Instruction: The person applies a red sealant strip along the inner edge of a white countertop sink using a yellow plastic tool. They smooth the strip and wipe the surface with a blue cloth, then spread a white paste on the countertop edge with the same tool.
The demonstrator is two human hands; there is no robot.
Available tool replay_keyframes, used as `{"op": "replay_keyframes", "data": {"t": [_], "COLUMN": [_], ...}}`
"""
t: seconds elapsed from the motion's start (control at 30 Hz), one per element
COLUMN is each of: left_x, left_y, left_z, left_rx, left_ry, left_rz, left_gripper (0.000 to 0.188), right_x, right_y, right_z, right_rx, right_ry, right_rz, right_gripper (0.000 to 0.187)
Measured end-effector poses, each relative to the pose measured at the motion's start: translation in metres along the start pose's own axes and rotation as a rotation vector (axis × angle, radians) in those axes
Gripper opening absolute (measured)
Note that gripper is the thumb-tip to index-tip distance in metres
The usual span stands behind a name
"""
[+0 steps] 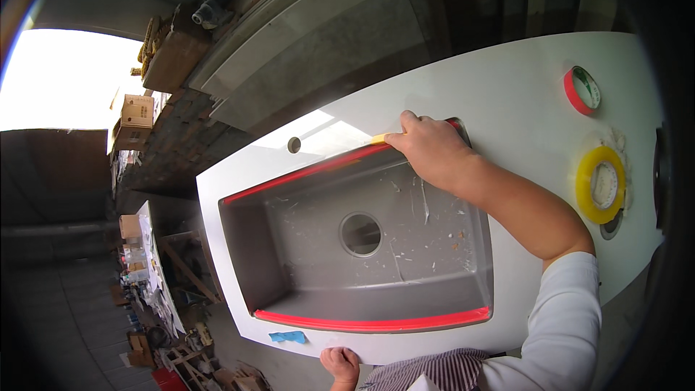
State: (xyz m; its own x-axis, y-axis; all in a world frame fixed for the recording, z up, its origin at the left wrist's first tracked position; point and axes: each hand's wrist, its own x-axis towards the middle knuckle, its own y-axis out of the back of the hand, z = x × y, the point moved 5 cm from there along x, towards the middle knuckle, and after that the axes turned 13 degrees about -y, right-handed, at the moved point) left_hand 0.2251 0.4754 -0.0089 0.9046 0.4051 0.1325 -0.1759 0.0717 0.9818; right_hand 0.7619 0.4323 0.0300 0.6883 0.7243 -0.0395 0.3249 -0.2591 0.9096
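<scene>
A grey rectangular sink (427, 282) with a round drain hole is set in a white countertop (507, 80). Red tape (304, 171) runs along the sink's far rim, and another strip of red tape (376, 324) covers the near rim. At the far rim, right of the middle, my right hand (434, 146) is closed on a small flat yellow piece (379, 139), pressed against the taped edge. My left hand (341, 363) lies with curled fingers at the countertop's near edge; whatever it may hold is hidden. White smears and crumbs dot the sink's floor.
On the countertop's right side are a red tape roll (582, 90) and a yellow tape roll (600, 185). A blue scrap (287, 337) lies at the near left. Slabs (326, 51) lean beyond the far edge; cardboard boxes (135, 119) stand farther left.
</scene>
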Motion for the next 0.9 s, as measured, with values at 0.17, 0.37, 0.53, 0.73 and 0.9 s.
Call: {"op": "replay_keyframes", "data": {"t": [0.17, 0.37, 0.53, 0.73, 0.9], "left_x": [-0.002, -0.002, -0.001, 0.001, -0.010], "left_y": [-0.001, -0.002, 0.000, -0.005, -0.007], "left_z": [-0.002, -0.003, 0.000, 0.001, -0.006], "left_rx": [0.000, -0.002, 0.000, 0.022, -0.006], "left_ry": [0.001, -0.008, -0.023, -0.053, -0.004], "left_rz": [0.010, -0.002, 0.033, 0.062, 0.120], "left_gripper": [0.013, 0.013, 0.013, 0.015, 0.014], "right_x": [-0.003, 0.007, -0.004, -0.078, -0.169], "right_y": [0.009, -0.013, 0.009, 0.090, 0.119], "right_z": [-0.014, -0.005, 0.002, -0.007, -0.035], "right_rx": [0.065, 0.061, -0.028, 0.269, 0.350], "right_ry": [0.064, 0.012, -0.072, 0.014, -0.006], "right_rz": [0.046, 0.041, 0.014, 0.206, 0.070], "right_gripper": [0.026, 0.031, 0.031, 0.034, 0.033]}}
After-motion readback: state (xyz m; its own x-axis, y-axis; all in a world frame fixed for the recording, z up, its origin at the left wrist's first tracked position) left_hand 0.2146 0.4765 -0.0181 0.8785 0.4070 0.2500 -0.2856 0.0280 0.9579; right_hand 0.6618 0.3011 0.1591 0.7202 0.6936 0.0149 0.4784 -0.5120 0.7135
